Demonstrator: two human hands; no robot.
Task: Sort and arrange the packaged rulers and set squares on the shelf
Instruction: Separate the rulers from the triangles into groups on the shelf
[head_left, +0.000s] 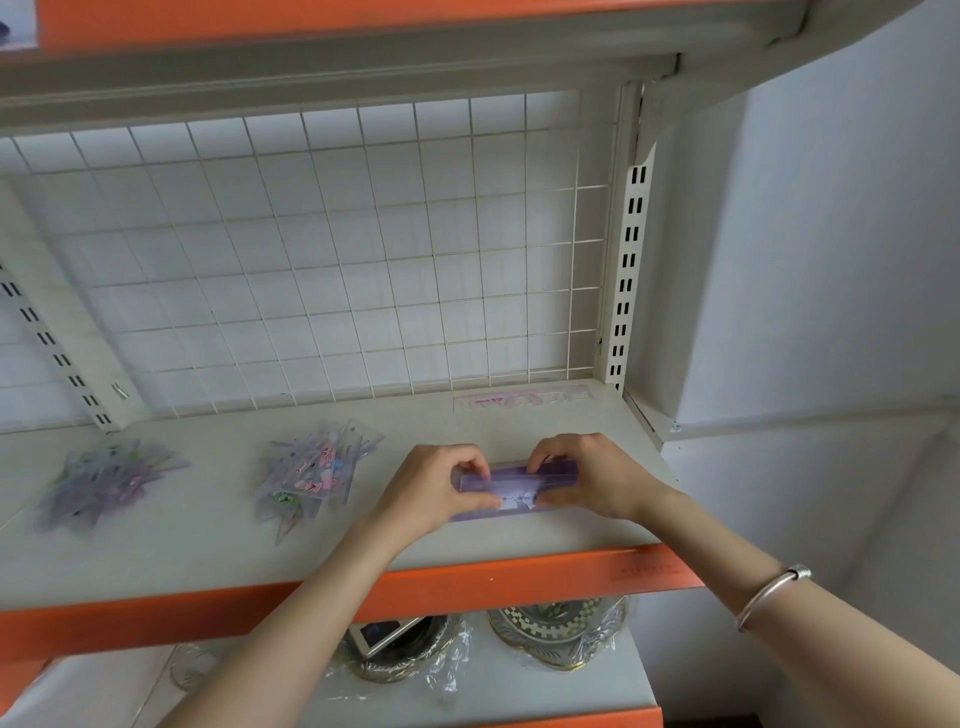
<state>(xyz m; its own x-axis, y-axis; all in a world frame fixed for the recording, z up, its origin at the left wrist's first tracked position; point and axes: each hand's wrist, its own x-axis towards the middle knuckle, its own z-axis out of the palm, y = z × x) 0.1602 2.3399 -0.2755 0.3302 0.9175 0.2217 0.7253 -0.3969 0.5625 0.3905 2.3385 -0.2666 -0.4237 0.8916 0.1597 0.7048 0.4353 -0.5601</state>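
Both hands pinch a purple ruler pack lying flat on the shelf near its right front: left hand grips its left end, right hand its right end.

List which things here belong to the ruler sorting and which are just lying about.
Job: purple pack, held by left hand and right hand; middle pile; left pile; pink pack at back.
Lying about: dishes on lower shelf.
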